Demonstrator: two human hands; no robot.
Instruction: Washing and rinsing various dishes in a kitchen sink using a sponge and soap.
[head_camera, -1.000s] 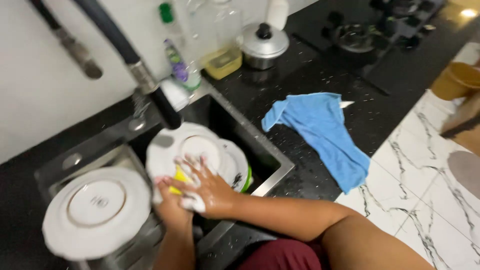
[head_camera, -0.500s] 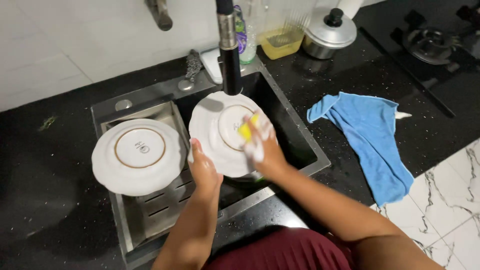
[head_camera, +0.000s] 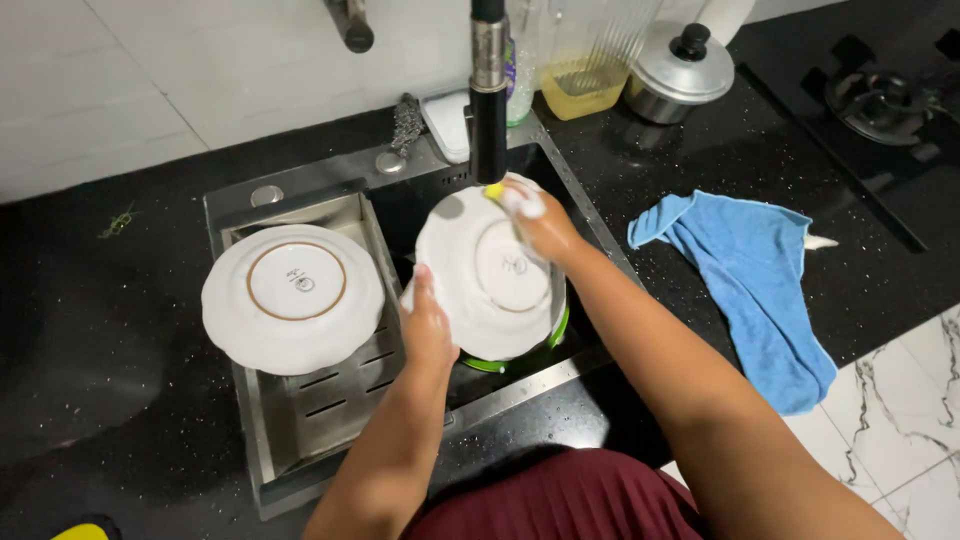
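My left hand (head_camera: 425, 325) grips the near left rim of a white scalloped plate (head_camera: 480, 295), held bottom up over the black sink (head_camera: 420, 215). My right hand (head_camera: 535, 218), covered in soap foam, presses a yellow sponge (head_camera: 495, 190) against the plate's far rim, just under the black faucet spout (head_camera: 488, 110). A green-rimmed dish (head_camera: 555, 335) shows beneath the plate.
A second white plate (head_camera: 293, 297) lies upside down on the steel drain rack (head_camera: 330, 400) left of the sink. A blue cloth (head_camera: 750, 280) lies on the black counter to the right. Bottles (head_camera: 520, 70), a yellow container (head_camera: 585, 90) and a lidded steel pot (head_camera: 685, 70) stand behind.
The view swung until the sink sat in the centre. My right hand moved the sponge from the plate's middle up to its far rim. My left hand kept its hold on the plate.
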